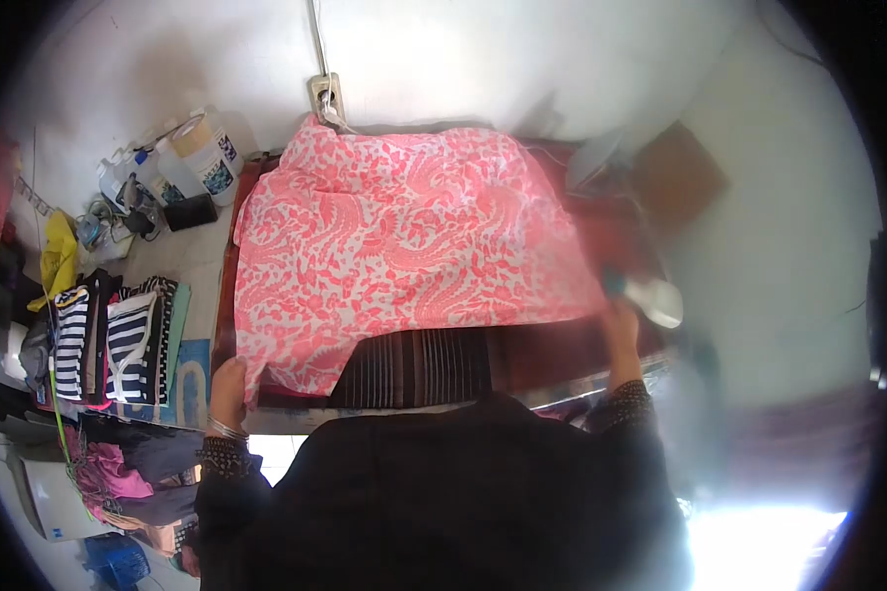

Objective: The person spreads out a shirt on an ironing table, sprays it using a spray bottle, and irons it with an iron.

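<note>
A pink and white patterned cloth point(404, 236) lies spread over the table, with some folds near its back left corner. My left hand point(229, 392) is closed on the cloth's lower left corner at the front edge. By the cloth's right front corner, my right hand point(621, 333) is wrapped round a white spray bottle point(652, 300) with a teal top, tilted sideways and blurred. Beneath the cloth shows a dark striped cloth point(424, 366) on the reddish table cover point(552, 357).
Folded clothes point(133, 340) are stacked at the left, with several white jugs point(202, 158) behind them. A pale, blurred object point(596, 163) stands at the back right. A wall socket point(325, 97) holds a plugged-in cord. More garments point(118, 468) lie at lower left.
</note>
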Tool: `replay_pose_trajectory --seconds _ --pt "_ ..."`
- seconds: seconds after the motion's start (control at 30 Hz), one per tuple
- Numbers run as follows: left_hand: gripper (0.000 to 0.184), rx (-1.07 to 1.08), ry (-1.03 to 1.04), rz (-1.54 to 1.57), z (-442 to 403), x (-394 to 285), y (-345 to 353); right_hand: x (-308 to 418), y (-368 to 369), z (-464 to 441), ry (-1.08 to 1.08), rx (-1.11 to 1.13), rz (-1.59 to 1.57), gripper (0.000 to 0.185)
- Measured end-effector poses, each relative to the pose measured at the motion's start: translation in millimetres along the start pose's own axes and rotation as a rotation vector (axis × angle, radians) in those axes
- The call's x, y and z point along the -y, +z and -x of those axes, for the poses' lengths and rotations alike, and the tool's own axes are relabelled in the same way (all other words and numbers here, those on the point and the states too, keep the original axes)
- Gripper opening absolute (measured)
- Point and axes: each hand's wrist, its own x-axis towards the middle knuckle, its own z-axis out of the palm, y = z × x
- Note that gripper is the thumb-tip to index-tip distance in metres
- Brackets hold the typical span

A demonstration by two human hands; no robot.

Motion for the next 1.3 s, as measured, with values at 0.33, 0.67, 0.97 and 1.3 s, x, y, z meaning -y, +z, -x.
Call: replay_pose_trajectory --seconds 0.33,0.67,0.97,1.3 --pt "0.029 -0.096 0.242 -0.182 31.7 -78.0 23.6 -13.8 17.1 -9.4 -0.030 0.089 0.073 0.026" --pt "0.037 0.064 -0.146 0.212 19.4 -27.0 -2.2 -7.7 4.5 -10.2 0.031 0.074 -0.006 0.025" --pt "0.050 0.024 0.353 -0.757 53.2 -31.6 22.7 7.4 2.1 -2.5 -0.099 0.079 0.026 0.022" --pt "0.033 -0.113 0.503 -1.120 29.4 -86.1 39.6 7.4 3.6 -31.5 -0.087 0.128 0.019 0.022"
